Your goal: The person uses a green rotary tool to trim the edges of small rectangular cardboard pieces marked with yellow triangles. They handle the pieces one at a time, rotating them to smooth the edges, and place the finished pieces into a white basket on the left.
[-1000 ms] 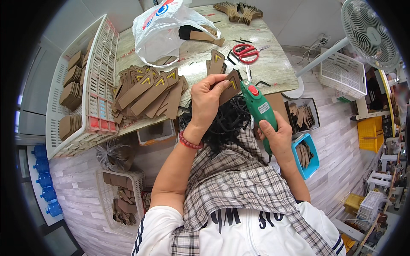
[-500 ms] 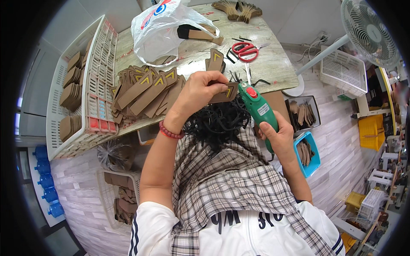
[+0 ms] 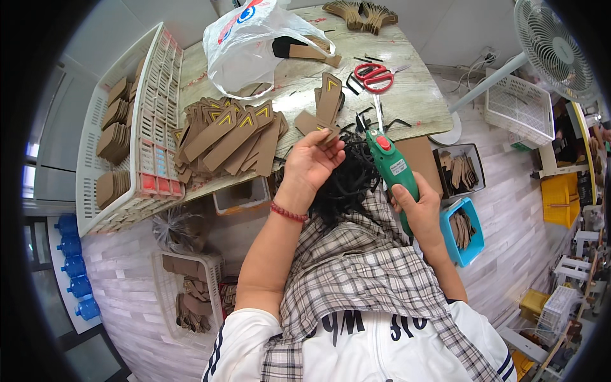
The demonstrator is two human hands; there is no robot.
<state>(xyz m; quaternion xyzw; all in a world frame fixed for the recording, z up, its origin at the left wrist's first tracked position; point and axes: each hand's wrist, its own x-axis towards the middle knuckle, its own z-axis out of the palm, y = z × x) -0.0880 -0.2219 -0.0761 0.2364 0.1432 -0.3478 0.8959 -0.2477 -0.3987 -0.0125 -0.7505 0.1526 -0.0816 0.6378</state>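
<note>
My left hand (image 3: pixel 310 164) pinches the end of a flat brown piece (image 3: pixel 310 123) between thumb and fingertips, at the table's near edge. Its other fingers are loosely curled. My right hand (image 3: pixel 420 207) is wrapped round a green electric cutter (image 3: pixel 396 167) with a red switch, its dark tip pointing up and away from me. A gap separates the tip from the brown piece. Just beyond my left hand, another brown piece with a yellow chevron (image 3: pixel 330 95) lies on the table. Below both hands, a heap of black strips (image 3: pixel 347 181) rests on my plaid apron (image 3: pixel 363 274).
Chevron-marked brown pieces (image 3: pixel 219 137) pile up on the table's left, beside a white crate (image 3: pixel 137 159). Beyond lie a plastic bag (image 3: pixel 238 60), red-handled scissors (image 3: pixel 375 77) and bundled pieces (image 3: pixel 363 17). A fan (image 3: pixel 560 48) and blue bin (image 3: pixel 478 232) stand at right.
My left hand has drawn back from the cutter's tip, and its fingers have loosened and turned palm-up. The brown piece now points up-left. The cutter stays in my right hand.
</note>
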